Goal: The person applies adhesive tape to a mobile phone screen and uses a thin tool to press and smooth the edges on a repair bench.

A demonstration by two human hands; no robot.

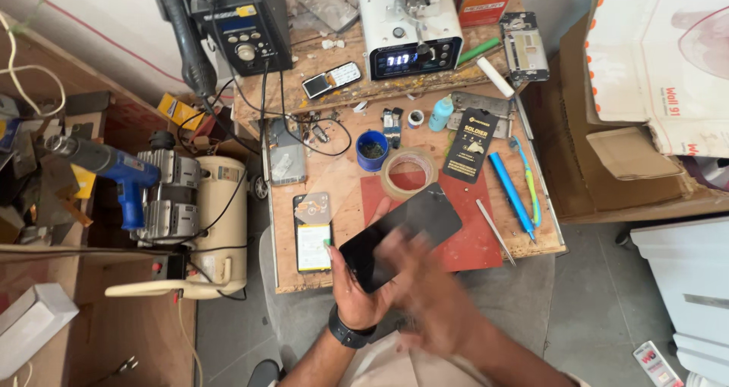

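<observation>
My left hand point(355, 292) holds a black smartphone point(414, 227) by its lower end, screen up, tilted over the red mat point(474, 243). A dark band sits on that wrist. My right hand point(429, 296) is blurred with motion just right of the phone's lower end, fingers spread, nothing visible in it. A second phone with a lit screen point(313, 231) lies flat on the wooden bench left of my left hand.
A tape roll point(408, 173), blue cup point(371, 150), small blue bottle point(440, 114), black packet point(471, 145), blue pen tool point(510, 195) and metal pick point(495, 231) lie on the bench. Behind stand a white machine with a display point(410, 30) and a black station point(243, 26). A compressor point(205, 220) sits left.
</observation>
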